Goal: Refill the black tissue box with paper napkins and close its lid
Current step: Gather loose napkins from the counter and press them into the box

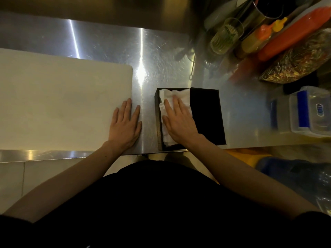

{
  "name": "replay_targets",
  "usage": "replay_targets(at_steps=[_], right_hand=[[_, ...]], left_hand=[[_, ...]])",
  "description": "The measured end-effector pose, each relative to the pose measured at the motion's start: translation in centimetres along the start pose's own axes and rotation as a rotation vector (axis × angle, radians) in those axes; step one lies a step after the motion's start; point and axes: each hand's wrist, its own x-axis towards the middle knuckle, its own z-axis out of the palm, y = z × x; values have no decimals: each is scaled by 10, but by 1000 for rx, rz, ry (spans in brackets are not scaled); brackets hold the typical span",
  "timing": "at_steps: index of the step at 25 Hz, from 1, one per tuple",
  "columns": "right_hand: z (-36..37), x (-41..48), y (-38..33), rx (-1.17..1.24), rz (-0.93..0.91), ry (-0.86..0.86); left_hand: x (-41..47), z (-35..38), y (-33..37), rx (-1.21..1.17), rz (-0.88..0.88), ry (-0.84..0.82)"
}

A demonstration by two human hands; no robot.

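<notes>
the right hand [179,120] lies flat, fingers spread, pressing on white paper napkins [176,97] inside the open black tissue box [159,126], gripping nothing. the box's lid [207,115] lies folded open to the right. the box sits at the near edge of a stainless steel surface [107,43]. the left hand [125,126] rests flat and empty across the right edge of a white cutting board [62,104]. squeeze bottles [265,34], a glass [226,35] and a clear plastic container [309,111] crowd the far right.

white cutting board [62,102] on steel counter [107,42], sauce bottles [258,40], clear lidded container [309,111]
</notes>
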Motion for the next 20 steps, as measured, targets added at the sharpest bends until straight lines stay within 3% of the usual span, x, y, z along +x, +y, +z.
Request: replay_targets(at_steps=[8, 14, 20], right_hand=[[25, 1, 5, -69, 44, -141], [19, 0, 1, -26, 10, 27], [28, 6, 4, -38, 12, -55]], left_hand=[[-1, -1, 2, 3, 4, 7], [-1, -2, 3, -7, 9, -1], [0, -6, 1, -5, 16, -52]])
